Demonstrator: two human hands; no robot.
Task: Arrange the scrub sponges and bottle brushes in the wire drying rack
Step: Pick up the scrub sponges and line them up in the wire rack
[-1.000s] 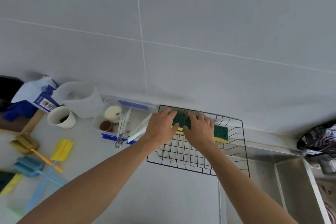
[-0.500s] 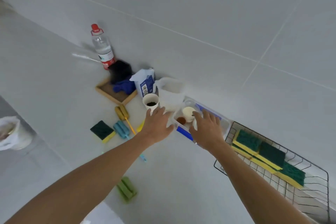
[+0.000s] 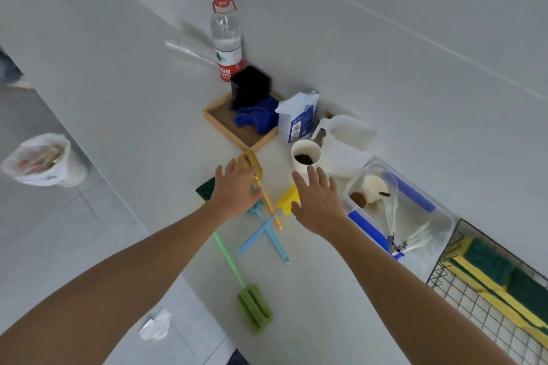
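Wire rack [image 3: 462,299] at lower right, on the counter [image 3: 311,290]; green-and-yellow sponges [image 3: 504,281] lie in a row inside it along the far side. One more sponge [image 3: 206,187] lies on the counter at centre, largely covered by the left hand.

Brushes lie loose on the counter. Green brush [image 3: 254,308] nearest the camera, its handle running up under the left forearm. Two blue handles [image 3: 264,231] cross between the hands; a yellow head [image 3: 287,198] sits at the upper end of one, just beside the right hand. Orange brush [image 3: 255,169] lies above, its head partly under the left fingertips.

Left hand [image 3: 235,188]: fingers straight and spread, over the brushes, gripping nothing; contact cannot be confirmed. Right hand [image 3: 315,201]: fingers extended and spread, holding nothing, just beside a paper cup [image 3: 306,155].

Clear tub [image 3: 424,216] with utensils stands between hands and rack. Behind: wooden tray [image 3: 237,130], water bottle [image 3: 226,38].
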